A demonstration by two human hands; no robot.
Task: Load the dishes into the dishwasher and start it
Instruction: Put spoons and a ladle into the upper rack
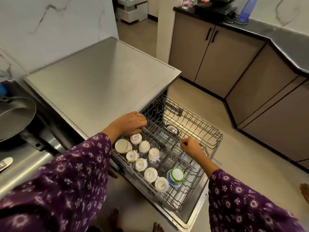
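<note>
Left hand (132, 122) grips the rack (192, 186) wires at the dishwasher (100, 77) opening; right hand (192, 147) pinches a wire farther right. Inverted cups (148, 174) sit in the rack, just nearer than both hands.

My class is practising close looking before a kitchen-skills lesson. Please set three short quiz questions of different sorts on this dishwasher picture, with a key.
1. True or false: the white cups in the rack stand mouth up.
2. Multiple choice: what sits at the far left, beside the dishwasher? A) a kettle B) a frying pan C) a lidded pot
3. Count: how many cups in the rack have a green ring?

Key
1. False: their bases face up.
2. B.
3. One, the green-ringed cup near the front of the rack.
</note>
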